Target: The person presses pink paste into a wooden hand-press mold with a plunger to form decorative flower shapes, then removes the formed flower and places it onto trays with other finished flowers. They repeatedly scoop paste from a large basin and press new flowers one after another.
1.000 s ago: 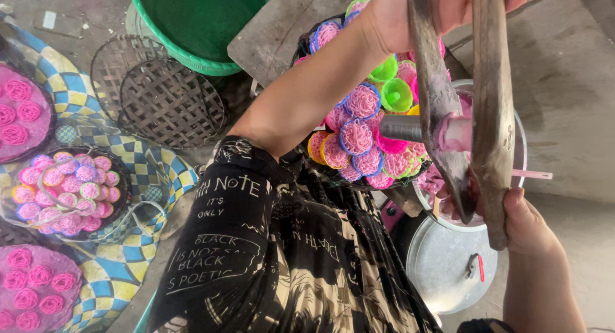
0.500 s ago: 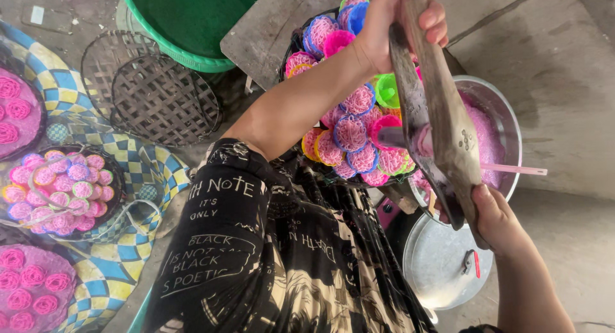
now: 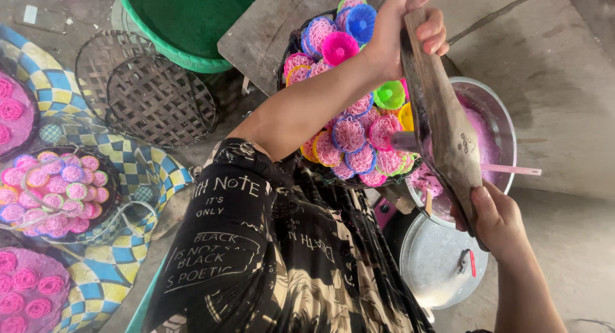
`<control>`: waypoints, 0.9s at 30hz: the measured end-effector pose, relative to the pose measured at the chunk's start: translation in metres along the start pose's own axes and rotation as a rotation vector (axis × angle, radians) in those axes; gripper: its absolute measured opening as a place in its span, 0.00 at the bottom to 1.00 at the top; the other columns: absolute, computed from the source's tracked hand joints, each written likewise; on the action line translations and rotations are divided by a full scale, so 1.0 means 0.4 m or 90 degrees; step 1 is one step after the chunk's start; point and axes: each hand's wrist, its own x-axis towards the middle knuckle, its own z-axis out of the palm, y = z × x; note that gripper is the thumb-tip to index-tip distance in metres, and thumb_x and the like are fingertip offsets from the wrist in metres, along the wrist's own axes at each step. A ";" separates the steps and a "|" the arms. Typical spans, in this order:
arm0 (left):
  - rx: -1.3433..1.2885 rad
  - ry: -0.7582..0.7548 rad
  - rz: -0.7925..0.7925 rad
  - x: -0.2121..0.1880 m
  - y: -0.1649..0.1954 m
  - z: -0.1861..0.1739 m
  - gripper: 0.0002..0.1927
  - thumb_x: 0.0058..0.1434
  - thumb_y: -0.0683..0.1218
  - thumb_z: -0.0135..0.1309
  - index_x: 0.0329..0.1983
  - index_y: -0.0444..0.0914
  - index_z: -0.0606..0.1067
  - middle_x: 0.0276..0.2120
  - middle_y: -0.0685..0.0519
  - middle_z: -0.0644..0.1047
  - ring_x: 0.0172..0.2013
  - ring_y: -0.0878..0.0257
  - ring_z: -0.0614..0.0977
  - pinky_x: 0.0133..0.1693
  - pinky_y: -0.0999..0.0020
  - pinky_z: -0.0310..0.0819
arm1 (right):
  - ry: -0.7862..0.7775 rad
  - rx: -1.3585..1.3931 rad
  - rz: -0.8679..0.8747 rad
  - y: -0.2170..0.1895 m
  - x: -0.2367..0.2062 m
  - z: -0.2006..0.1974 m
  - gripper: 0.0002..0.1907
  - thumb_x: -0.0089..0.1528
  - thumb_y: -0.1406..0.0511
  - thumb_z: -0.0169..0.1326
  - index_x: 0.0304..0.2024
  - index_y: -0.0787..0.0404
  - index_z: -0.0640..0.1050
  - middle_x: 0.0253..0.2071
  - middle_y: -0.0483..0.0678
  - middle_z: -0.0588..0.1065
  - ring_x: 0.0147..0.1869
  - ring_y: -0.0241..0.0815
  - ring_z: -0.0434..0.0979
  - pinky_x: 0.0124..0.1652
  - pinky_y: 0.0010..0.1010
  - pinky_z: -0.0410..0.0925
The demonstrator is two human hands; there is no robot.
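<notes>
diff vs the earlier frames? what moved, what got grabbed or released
The wooden press swung from upright to slanting, top end toward upper left. The left hand stayed gripping its top, the right hand its lower end; nothing released. Metal bowl of pink dough, basket of coloured moulds and green tub unchanged.

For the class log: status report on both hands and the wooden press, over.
Left hand grips wooden press top; right hand grips its lower end. Press over metal bowl of pink dough. Nothing obstructing.
</notes>
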 end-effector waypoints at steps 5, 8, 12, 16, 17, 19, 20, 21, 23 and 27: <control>0.015 -0.072 0.014 -0.004 0.022 -0.034 0.25 0.65 0.62 0.36 0.21 0.43 0.67 0.13 0.52 0.66 0.17 0.57 0.70 0.29 0.57 0.66 | -0.009 0.025 -0.051 0.003 -0.005 0.065 0.26 0.72 0.53 0.40 0.59 0.68 0.75 0.27 0.48 0.75 0.25 0.35 0.71 0.26 0.27 0.64; 0.100 -0.123 0.013 0.019 0.049 -0.062 0.23 0.62 0.55 0.37 0.15 0.39 0.65 0.13 0.49 0.64 0.18 0.58 0.68 0.31 0.61 0.65 | 0.036 -0.045 -0.067 -0.013 0.019 0.087 0.25 0.72 0.54 0.42 0.55 0.68 0.77 0.26 0.47 0.76 0.26 0.34 0.72 0.27 0.27 0.65; 0.096 -0.127 0.018 0.035 0.044 -0.064 0.24 0.65 0.55 0.37 0.16 0.40 0.65 0.13 0.51 0.62 0.19 0.57 0.67 0.34 0.59 0.67 | 0.089 -0.091 -0.057 -0.033 0.024 0.084 0.22 0.71 0.56 0.43 0.56 0.65 0.77 0.27 0.46 0.76 0.26 0.33 0.72 0.27 0.27 0.67; 0.004 0.054 0.026 0.003 -0.006 -0.036 0.36 0.65 0.71 0.29 0.38 0.38 0.75 0.10 0.56 0.60 0.13 0.61 0.65 0.26 0.60 0.63 | 0.068 -0.049 -0.031 -0.021 -0.010 0.072 0.23 0.71 0.55 0.42 0.53 0.67 0.77 0.26 0.47 0.76 0.24 0.34 0.72 0.26 0.27 0.66; 0.013 0.021 0.031 -0.003 -0.010 -0.027 0.37 0.67 0.73 0.29 0.43 0.38 0.74 0.12 0.56 0.62 0.14 0.61 0.66 0.28 0.60 0.64 | 0.044 -0.013 -0.027 -0.013 -0.020 0.069 0.23 0.72 0.55 0.42 0.53 0.68 0.76 0.26 0.48 0.75 0.24 0.34 0.71 0.25 0.27 0.65; 0.032 -0.045 0.043 -0.019 -0.012 -0.007 0.41 0.70 0.77 0.29 0.52 0.37 0.71 0.16 0.56 0.64 0.18 0.61 0.69 0.31 0.60 0.67 | -0.002 0.062 -0.020 0.002 -0.030 0.062 0.24 0.72 0.55 0.42 0.53 0.71 0.75 0.26 0.49 0.74 0.23 0.35 0.69 0.24 0.27 0.63; 0.043 -0.050 0.021 -0.019 -0.004 0.005 0.41 0.68 0.77 0.28 0.54 0.40 0.71 0.20 0.54 0.68 0.22 0.59 0.72 0.35 0.59 0.69 | -0.032 0.131 -0.042 0.008 -0.032 0.056 0.25 0.71 0.54 0.41 0.55 0.70 0.74 0.27 0.49 0.75 0.23 0.35 0.70 0.24 0.27 0.63; 0.055 -0.056 -0.001 -0.019 0.008 0.017 0.41 0.66 0.77 0.27 0.56 0.42 0.71 0.24 0.51 0.71 0.27 0.57 0.75 0.39 0.58 0.70 | -0.061 0.201 -0.064 0.013 -0.032 0.052 0.27 0.71 0.53 0.41 0.56 0.69 0.72 0.27 0.49 0.75 0.23 0.36 0.70 0.24 0.26 0.64; 0.134 -0.084 -0.065 -0.035 0.031 0.036 0.41 0.63 0.77 0.30 0.60 0.43 0.71 0.36 0.49 0.77 0.39 0.56 0.79 0.49 0.58 0.71 | -0.065 0.280 -0.123 0.021 -0.020 0.053 0.29 0.71 0.50 0.41 0.57 0.69 0.71 0.28 0.50 0.74 0.24 0.37 0.70 0.24 0.26 0.64; 0.793 -0.385 0.068 -0.147 0.021 0.051 0.37 0.62 0.56 0.60 0.65 0.29 0.62 0.61 0.38 0.66 0.62 0.40 0.66 0.62 0.48 0.55 | 0.035 0.313 -0.189 0.029 0.049 0.116 0.32 0.72 0.45 0.41 0.53 0.69 0.71 0.29 0.53 0.74 0.24 0.40 0.72 0.24 0.29 0.66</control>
